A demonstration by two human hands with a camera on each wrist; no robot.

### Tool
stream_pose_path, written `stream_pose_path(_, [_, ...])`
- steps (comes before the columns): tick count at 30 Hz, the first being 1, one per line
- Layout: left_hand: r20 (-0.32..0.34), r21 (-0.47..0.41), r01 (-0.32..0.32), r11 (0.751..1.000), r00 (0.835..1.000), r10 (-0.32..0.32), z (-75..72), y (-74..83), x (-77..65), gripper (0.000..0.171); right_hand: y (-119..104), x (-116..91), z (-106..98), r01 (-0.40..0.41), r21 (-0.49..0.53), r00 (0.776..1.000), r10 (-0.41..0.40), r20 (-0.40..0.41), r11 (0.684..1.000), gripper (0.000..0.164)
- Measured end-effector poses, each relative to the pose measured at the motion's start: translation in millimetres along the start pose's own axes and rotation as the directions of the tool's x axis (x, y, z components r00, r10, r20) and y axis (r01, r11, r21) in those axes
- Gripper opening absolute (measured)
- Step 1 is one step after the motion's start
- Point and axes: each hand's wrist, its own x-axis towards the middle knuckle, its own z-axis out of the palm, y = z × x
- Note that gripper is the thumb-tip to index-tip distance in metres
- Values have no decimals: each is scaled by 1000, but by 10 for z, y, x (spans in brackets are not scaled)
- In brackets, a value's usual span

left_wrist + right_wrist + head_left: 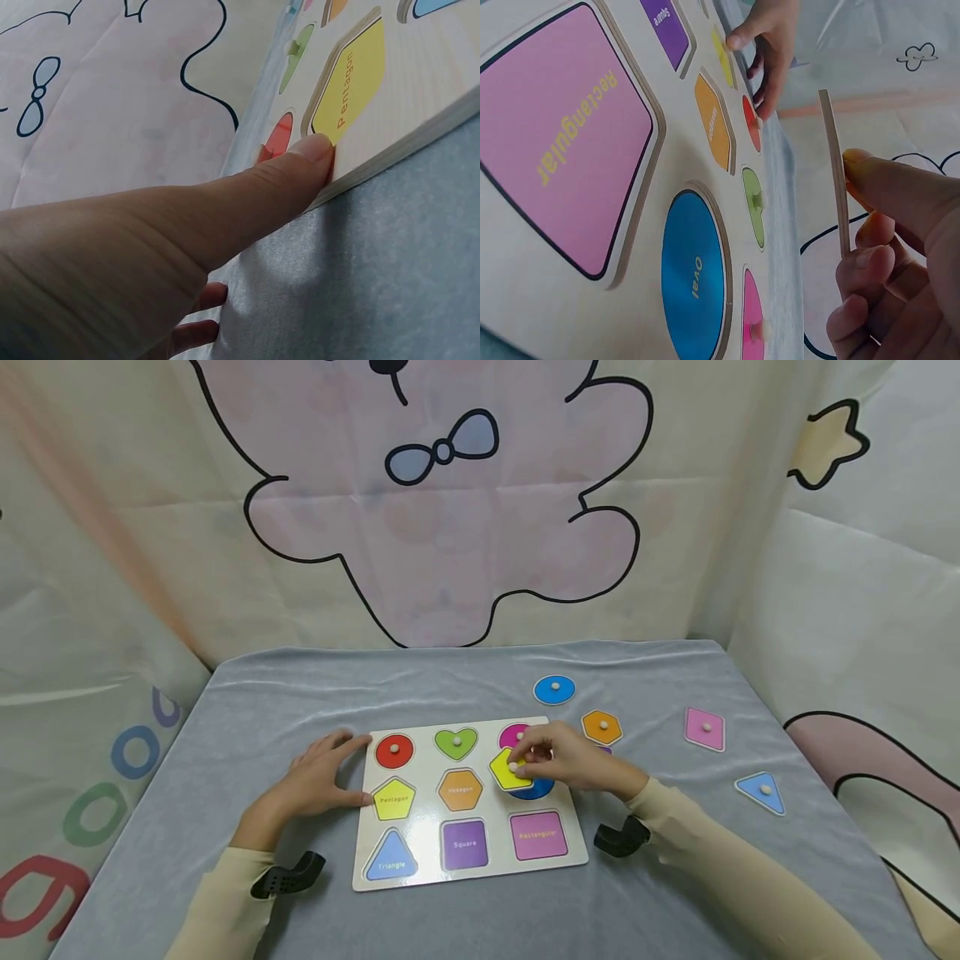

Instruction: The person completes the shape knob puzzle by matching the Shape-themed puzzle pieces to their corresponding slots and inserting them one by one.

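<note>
My right hand (566,760) pinches a yellow pentagon puzzle piece (506,774) by its knob, above the right part of the wooden shape board (428,852). In the right wrist view the piece (835,172) appears edge-on, raised off the board. It overlaps the blue oval recess (536,790) in the head view. My left hand (315,781) rests at the board's left edge, fingers spread, with the thumb touching the edge beside the yellow pentagon recess (394,799). A red circle (394,750), a green heart (456,742) and a partly hidden pink piece (512,735) sit in the top row.
Beyond the board lie a blue oval piece (554,690) and an orange hexagon piece (602,727). A purple piece (606,749) is mostly hidden behind my right hand. Farther right are a pink rectangle piece (705,729) and a blue triangle piece (761,792) on the grey cloth (660,893).
</note>
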Motion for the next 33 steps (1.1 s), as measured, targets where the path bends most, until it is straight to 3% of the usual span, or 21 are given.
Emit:
stream_pose_path(11, [8,0,4,1000,1000,-4,-10,30,-7,95,-55,167,130,66,-11,996,-67,-57,998,11])
stream_pose_path(16, [10,4,10,1000,1000,-10,-12,26,-2,94,-145,305,237,57,-40,996,-60,-73,998,14])
stream_pose_path(33, [4,11,8,1000,1000,-8,-2,50,-9,93,-428,715,639,60,-9,998,-60,6,998,12])
